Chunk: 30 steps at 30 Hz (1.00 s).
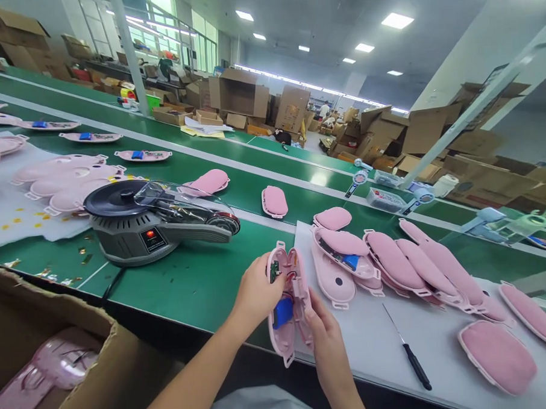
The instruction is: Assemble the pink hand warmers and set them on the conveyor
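Between my two hands, a pink plastic casing (279,343) stands opened like a clam over the table's front edge. Inside its left half I see a green circuit board (274,268), thin wires and a blue battery pack (284,312). My left hand (258,289) is closed round the left half, its thumb reaching inside near the board. The right half is gripped by my right hand (324,329), fingers behind it. To the right, several pink padded casings (388,260) lie in a row on a white sheet, with a screwdriver (410,355) in front of them.
A round tape dispenser (138,228) with a red display stands to the left. Behind it lie several pink shells (73,183) on white foam. An open cardboard box (94,357) sits at the lower left. Handheld fans (357,181) and plastic trays (385,198) stand farther right.
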### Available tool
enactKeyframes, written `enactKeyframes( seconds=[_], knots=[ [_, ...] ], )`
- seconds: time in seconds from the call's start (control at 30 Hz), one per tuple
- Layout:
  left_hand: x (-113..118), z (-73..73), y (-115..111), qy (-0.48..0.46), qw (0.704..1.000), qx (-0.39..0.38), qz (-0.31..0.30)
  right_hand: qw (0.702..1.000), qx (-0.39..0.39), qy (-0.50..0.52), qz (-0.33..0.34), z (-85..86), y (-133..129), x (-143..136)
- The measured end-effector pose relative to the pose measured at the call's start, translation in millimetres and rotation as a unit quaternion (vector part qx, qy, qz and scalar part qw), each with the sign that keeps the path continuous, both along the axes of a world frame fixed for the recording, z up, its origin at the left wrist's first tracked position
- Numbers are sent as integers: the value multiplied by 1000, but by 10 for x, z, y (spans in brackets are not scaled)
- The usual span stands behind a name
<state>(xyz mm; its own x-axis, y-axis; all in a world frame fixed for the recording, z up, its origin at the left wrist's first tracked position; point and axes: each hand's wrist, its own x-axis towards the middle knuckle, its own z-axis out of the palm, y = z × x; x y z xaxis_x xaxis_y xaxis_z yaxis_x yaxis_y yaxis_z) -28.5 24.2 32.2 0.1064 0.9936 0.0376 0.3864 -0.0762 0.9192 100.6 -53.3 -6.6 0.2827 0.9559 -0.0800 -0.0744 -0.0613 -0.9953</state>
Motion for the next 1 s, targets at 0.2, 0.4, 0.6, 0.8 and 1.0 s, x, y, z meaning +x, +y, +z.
enactKeyframes(
  seconds=[0.2, 0.4, 0.6, 0.8, 1.0],
  knots=[
    [45, -48, 144, -34, 999, -31, -18, 999, -33, 4, 10, 9, 120, 109],
    [106, -52, 161, -94, 993, -72, 13, 995, -26, 2, 99, -111, 154, 154],
    [220, -138, 184, -319, 928, -190, -40, 994, 2, -5, 112, -178, 186, 256],
    [265, -198, 164, -509, 806, -288, -87, 995, 13, 15, 99, -88, 162, 138],
    [313, -133, 125, -467, 826, -313, -39, 993, 24, -38, 110, -95, 249, 216]
  ],
)
